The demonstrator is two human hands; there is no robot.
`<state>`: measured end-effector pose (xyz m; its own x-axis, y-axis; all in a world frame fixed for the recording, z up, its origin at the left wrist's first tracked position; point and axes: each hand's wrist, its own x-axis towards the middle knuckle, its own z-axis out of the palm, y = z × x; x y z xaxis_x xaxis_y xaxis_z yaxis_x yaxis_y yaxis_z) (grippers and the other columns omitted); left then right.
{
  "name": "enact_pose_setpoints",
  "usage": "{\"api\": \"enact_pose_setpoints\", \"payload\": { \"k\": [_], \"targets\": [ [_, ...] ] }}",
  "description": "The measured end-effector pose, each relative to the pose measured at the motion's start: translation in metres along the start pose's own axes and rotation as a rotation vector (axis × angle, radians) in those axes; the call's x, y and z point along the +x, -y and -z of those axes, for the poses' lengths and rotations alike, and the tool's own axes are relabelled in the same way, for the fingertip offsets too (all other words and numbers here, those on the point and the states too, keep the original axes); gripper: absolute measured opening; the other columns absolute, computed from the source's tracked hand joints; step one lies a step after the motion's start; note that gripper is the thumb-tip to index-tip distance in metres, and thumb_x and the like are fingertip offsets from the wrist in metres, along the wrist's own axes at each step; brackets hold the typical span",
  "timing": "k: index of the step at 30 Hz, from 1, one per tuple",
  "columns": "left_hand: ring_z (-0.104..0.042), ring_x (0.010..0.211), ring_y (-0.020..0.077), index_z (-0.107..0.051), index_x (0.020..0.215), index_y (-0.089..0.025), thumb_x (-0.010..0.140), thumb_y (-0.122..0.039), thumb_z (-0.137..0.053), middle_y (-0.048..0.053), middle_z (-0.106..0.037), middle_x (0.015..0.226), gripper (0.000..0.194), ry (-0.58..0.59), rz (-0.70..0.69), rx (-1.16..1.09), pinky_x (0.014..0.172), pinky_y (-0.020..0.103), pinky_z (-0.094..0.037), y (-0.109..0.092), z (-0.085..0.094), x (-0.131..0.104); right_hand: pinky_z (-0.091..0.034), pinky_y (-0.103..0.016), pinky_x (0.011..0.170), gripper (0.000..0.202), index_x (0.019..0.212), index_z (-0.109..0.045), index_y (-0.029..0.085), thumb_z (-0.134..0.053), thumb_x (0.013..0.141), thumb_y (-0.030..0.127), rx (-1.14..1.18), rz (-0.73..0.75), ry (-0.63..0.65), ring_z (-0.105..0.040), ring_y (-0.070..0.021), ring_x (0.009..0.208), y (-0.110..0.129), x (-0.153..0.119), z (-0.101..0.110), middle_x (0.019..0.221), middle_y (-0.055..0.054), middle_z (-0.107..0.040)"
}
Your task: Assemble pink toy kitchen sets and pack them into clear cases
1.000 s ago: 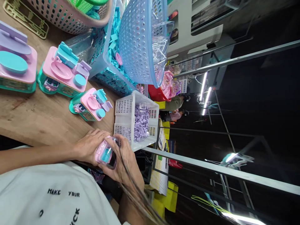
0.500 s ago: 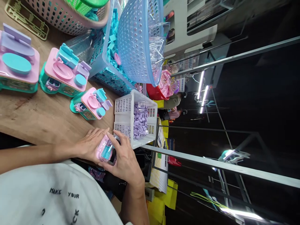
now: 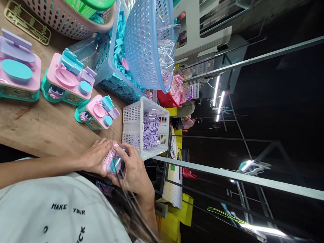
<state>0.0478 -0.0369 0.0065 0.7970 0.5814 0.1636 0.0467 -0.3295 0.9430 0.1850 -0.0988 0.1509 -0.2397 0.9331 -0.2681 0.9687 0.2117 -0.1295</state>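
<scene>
My left hand [image 3: 97,157] and my right hand [image 3: 136,170] meet over the table's near edge. Between them is a small pink toy piece [image 3: 108,162] with a teal part and a shiny clear or dark area. The fingers of both hands wrap its sides, and my right index finger and thumb span it. Its underside is hidden. Close by on the table stands a pink-and-teal toy kitchen counter [image 3: 97,111]; a second toy counter [image 3: 67,79] and a third toy counter [image 3: 19,69] stand farther left. Each carries teal and purple parts.
Beside my right hand is a white basket [image 3: 133,113] of purple pieces. Behind it are a blue bin [image 3: 103,72] of teal parts, a blue perforated basket [image 3: 141,44] and a pink basket [image 3: 63,18]. A golden frame [image 3: 26,23] lies on the wooden table [image 3: 48,126].
Both hands keep hold of the pink toy piece, with my right fingers slightly shifted on it. Thin dark blurred strands now cross in front of my right hand and forearm. The view shifts slightly.
</scene>
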Motion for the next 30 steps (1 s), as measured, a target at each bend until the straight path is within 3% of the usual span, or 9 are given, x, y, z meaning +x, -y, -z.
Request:
{"api": "enact_pose_setpoints", "payload": {
  "k": [4, 8, 13, 17, 21, 25, 30],
  "targets": [
    [-0.05, 0.123, 0.0379, -0.038, 0.137, -0.021, 0.051, -0.038, -0.09, 0.014, -0.054, 0.132, 0.102, -0.045, -0.028, -0.034, 0.105, 0.053, -0.044, 0.006, -0.006, -0.001, -0.055, -0.053, 0.1, 0.084, 0.142, -0.052, 0.019, -0.082, 0.067, 0.04, -0.107, -0.016, 0.145, -0.055, -0.0352, 0.12, 0.014, 0.017, 0.015, 0.135, -0.016, -0.054],
    [-0.051, 0.125, 0.0382, -0.042, 0.137, -0.021, 0.052, -0.04, -0.091, 0.014, -0.055, 0.131, 0.099, -0.067, -0.048, -0.043, 0.106, 0.054, -0.044, 0.008, -0.007, -0.001, -0.058, -0.053, 0.091, 0.083, 0.138, -0.056, 0.02, -0.085, 0.063, 0.039, -0.189, -0.036, 0.219, -0.056, -0.0361, 0.112, 0.021, 0.027, 0.023, 0.13, -0.016, -0.057],
    [-0.049, 0.129, 0.04, -0.035, 0.147, -0.022, 0.057, -0.055, -0.091, 0.017, -0.052, 0.139, 0.111, -0.053, -0.048, -0.018, 0.109, 0.056, -0.04, 0.007, -0.008, -0.002, -0.053, -0.054, 0.106, 0.095, 0.149, -0.045, 0.024, -0.088, 0.066, 0.045, -0.057, -0.006, 0.093, -0.051, -0.0354, 0.128, 0.004, 0.011, 0.009, 0.143, -0.015, -0.048],
    [-0.047, 0.131, 0.0407, -0.027, 0.153, -0.017, 0.057, -0.048, -0.09, 0.019, -0.049, 0.143, 0.119, -0.019, -0.001, 0.042, 0.11, 0.057, -0.04, 0.007, -0.01, -0.001, -0.05, -0.053, 0.109, 0.095, 0.151, -0.04, 0.028, -0.086, 0.068, 0.039, 0.053, -0.035, -0.049, -0.052, -0.0328, 0.131, -0.01, -0.01, -0.014, 0.145, -0.013, -0.045],
    [-0.051, 0.124, 0.0381, -0.034, 0.148, -0.021, 0.058, -0.045, -0.089, 0.015, -0.054, 0.136, 0.108, -0.018, -0.015, 0.05, 0.104, 0.054, -0.044, 0.004, -0.006, 0.001, -0.047, -0.054, 0.114, 0.099, 0.154, -0.032, 0.026, -0.084, 0.07, 0.037, 0.075, -0.087, -0.154, -0.049, -0.033, 0.135, -0.009, -0.021, -0.027, 0.145, -0.013, -0.046],
    [-0.05, 0.122, 0.0375, -0.039, 0.145, -0.023, 0.062, -0.047, -0.087, 0.013, -0.055, 0.133, 0.099, -0.023, -0.048, 0.032, 0.105, 0.054, -0.044, 0.004, -0.005, 0.002, -0.046, -0.054, 0.114, 0.104, 0.157, -0.029, 0.023, -0.084, 0.07, 0.038, 0.031, -0.095, -0.131, -0.049, -0.0333, 0.132, -0.007, -0.017, -0.02, 0.144, -0.014, -0.048],
    [-0.043, 0.135, 0.0401, -0.023, 0.155, -0.023, 0.06, -0.044, -0.088, 0.018, -0.043, 0.151, 0.117, -0.062, -0.067, 0.002, 0.111, 0.056, -0.039, 0.009, -0.01, 0.002, -0.048, -0.053, 0.113, 0.103, 0.158, -0.028, 0.024, -0.083, 0.073, 0.04, 0.049, 0.017, -0.04, -0.049, -0.033, 0.132, -0.013, -0.006, -0.009, 0.145, -0.015, -0.046]
  ]
}}
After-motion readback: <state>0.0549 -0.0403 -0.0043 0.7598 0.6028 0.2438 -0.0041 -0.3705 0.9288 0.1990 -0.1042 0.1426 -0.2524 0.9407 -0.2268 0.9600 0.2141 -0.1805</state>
